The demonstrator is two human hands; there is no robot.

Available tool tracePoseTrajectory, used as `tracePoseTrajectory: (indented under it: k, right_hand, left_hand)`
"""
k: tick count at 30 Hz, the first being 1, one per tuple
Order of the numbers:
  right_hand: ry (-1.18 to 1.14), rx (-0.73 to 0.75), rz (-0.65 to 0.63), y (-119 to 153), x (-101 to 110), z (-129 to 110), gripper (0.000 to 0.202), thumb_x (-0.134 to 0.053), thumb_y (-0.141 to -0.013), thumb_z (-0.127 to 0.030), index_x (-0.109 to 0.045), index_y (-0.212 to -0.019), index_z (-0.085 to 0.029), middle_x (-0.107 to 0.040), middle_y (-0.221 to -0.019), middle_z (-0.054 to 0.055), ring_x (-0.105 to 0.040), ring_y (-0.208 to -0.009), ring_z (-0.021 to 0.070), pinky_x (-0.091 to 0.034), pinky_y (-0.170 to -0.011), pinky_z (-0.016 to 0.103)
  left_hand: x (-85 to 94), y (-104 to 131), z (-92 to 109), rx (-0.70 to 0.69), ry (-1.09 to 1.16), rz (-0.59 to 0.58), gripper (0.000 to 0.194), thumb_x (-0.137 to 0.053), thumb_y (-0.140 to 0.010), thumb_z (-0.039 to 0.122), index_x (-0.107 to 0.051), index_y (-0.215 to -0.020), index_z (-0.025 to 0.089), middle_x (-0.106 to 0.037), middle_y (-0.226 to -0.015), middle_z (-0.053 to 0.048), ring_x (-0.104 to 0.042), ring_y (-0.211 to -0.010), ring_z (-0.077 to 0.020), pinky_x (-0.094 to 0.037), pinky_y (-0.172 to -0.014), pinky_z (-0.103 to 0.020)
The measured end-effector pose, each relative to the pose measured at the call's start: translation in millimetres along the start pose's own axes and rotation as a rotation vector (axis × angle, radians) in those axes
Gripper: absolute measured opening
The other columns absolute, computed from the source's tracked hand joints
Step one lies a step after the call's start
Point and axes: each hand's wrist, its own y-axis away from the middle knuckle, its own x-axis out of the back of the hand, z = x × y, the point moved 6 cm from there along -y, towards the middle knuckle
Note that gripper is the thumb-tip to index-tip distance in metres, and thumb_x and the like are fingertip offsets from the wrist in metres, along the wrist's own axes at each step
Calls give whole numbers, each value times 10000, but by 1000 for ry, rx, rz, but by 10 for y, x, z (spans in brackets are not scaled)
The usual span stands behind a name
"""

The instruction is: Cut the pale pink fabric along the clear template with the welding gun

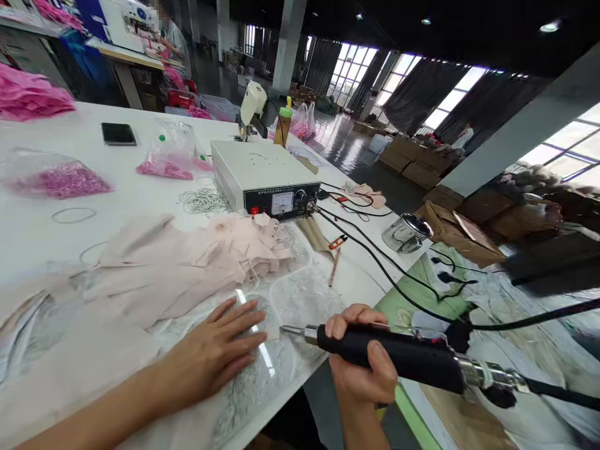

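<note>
My right hand [360,356] grips a black ultrasonic welding handpiece [394,353], fingers wrapped round its barrel. Its pointed metal tip [291,330] faces left, close to a small pale strip of fabric [272,331] on a clear plastic sheet [300,300]. My left hand [218,350] lies flat with fingers stretched out, its fingertips beside that strip. Left of the hands, pale pink fabric pieces [187,262] spread in a loose pile. A cable leads from the handpiece's rear end out of view to the right.
Behind the fabric stands a control box [262,175] with a dial. Black cables [375,247] cross the table's right side, near orange thread snips [338,241], a pencil [334,267] and a clear jar [407,232]. Bags of pink bits [60,178] and a phone [119,134] lie left.
</note>
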Motion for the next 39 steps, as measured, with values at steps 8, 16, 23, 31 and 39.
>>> tracePoseTrajectory:
  k: [8, 16, 23, 31, 39]
  right_hand:
    - [31, 14, -5, -6, -75, 54, 184, -548, -773, -345, -652, -870, -228, -535, -792, -1, -529, -494, 120, -469, -477, 302]
    - [26, 30, 1, -24, -73, 53, 189, -548, -760, -329, -662, -863, -219, -537, -790, 2, -534, -490, 120, -469, -477, 303]
    - [13, 64, 28, -65, -42, -1, 195, -545, -749, -313, -672, -854, -209, -545, -778, 5, -531, -487, 116, -461, -457, 290]
    - [21, 48, -1, -44, -76, 7, 187, -547, -774, -323, -667, -868, -216, -530, -791, 5, -525, -491, 122, -459, -464, 303]
    - [63, 34, -11, -16, -87, 36, 181, -533, -783, -351, -632, -874, -229, -523, -795, 0, -520, -491, 126, -468, -464, 312]
  left_hand:
    - [45, -20, -2, -4, 18, 40, 308, -493, -1039, 238, -615, -1322, 268, -601, -1426, -41, -473, -1404, -244, -290, -1215, -443]
    - [34, -19, -13, 13, 43, 38, 315, -514, -1030, 233, -615, -1325, 275, -602, -1425, -41, -468, -1407, -241, -278, -1221, -440]
    - [49, -29, -7, 13, 44, 41, 322, -523, -1025, 228, -617, -1329, 277, -602, -1426, -42, -470, -1405, -246, -291, -1218, -451]
    - [25, 6, -29, 14, 50, 17, 365, -558, -1011, 231, -586, -1371, 292, -580, -1451, -35, -451, -1419, -251, -301, -1215, -452]
    - [46, -9, -1, -11, 6, 61, 311, -511, -1033, 235, -612, -1325, 269, -595, -1434, -31, -465, -1409, -228, -265, -1229, -434]
